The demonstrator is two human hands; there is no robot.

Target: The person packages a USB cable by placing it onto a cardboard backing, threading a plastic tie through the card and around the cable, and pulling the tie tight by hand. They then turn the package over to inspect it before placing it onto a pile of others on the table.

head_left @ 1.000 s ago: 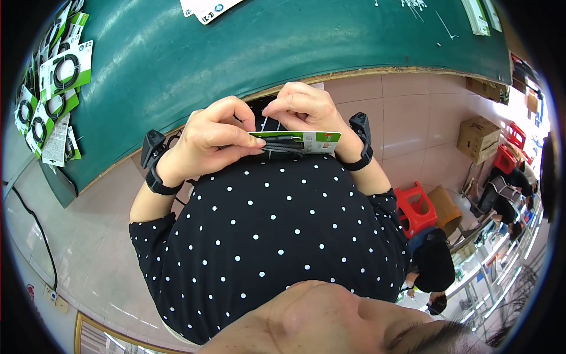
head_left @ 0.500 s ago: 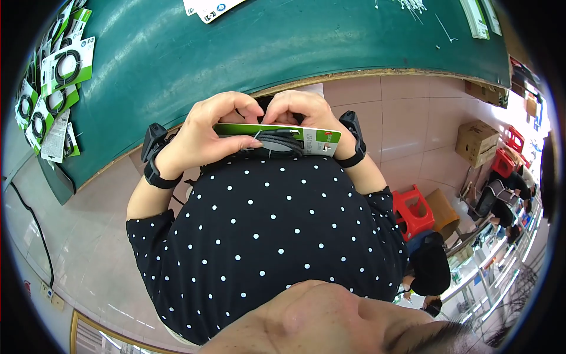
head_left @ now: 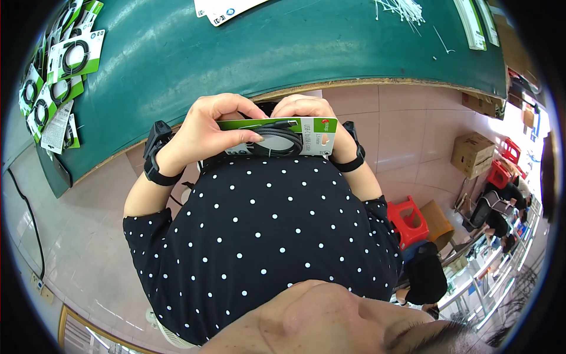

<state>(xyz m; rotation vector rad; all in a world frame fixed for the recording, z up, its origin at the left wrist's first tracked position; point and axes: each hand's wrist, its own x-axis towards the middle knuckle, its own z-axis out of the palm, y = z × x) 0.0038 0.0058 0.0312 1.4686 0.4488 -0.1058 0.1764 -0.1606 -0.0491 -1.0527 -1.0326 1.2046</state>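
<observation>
Close to my chest, just in front of the table edge, is a green and white packaging card (head_left: 319, 138) with a coiled black cable (head_left: 276, 145) on its face. A cable plug lies near the card's upper edge. My left hand (head_left: 206, 127) grips the card's left end, its thumb pressed on the cable and its fingers behind. Over the upper edge toward the right, my right hand (head_left: 308, 108) is curled behind the card with its fingers bent inward. The card hides its fingertips and whatever they hold.
Carded black cables (head_left: 73, 57) are heaped at the green table's (head_left: 194, 65) left end. Blank-looking white cards (head_left: 233, 8) lie at the far middle, with loose white cable ties (head_left: 402, 10) to their right. A red stool (head_left: 408, 222) and cardboard box (head_left: 473, 154) stand on the floor, right.
The card has tilted so that its printed face and the coil show more fully. My right fingers have shifted slightly behind its upper edge; my left hand keeps its grip.
</observation>
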